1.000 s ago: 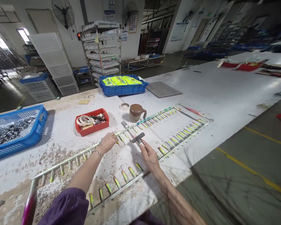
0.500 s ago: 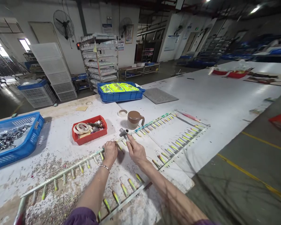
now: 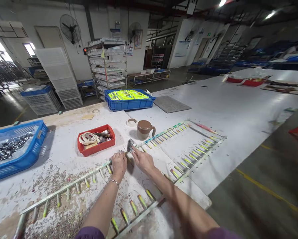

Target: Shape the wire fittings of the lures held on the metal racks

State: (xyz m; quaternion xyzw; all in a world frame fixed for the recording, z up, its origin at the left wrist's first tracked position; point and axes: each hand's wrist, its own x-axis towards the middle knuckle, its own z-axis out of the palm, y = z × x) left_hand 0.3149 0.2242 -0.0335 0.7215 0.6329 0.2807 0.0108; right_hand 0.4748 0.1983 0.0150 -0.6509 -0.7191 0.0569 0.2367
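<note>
A long rectangular frame (image 3: 71,183) lies on the table, its rails lined with several yellow-green fishing lures (image 3: 141,201) that carry thin wire hooks. My left hand (image 3: 119,165) is closed over the far rail, left of centre; its fingertips are hidden, so a lure may be under them. Just to the right, my right hand (image 3: 143,160) grips a hammer (image 3: 130,145) with a grey metal head. The head is at the far rail, close to my left fingers; whether it touches the rail I cannot tell. Most of the handle is inside my hand.
Behind the hands stand a brown mug (image 3: 144,129), a tape roll (image 3: 132,122) and a red bin (image 3: 96,140) of tape and scraps. A blue tray (image 3: 129,105) holds yellow pieces; a blue basket (image 3: 31,159) of shiny parts sits left. Loose chips litter the table (image 3: 64,132).
The hammer head has turned from lying sideways to more upright and dropped towards the rail, with my right hand lower. My left hand keeps its place on the rail. The view has shifted slightly.
</note>
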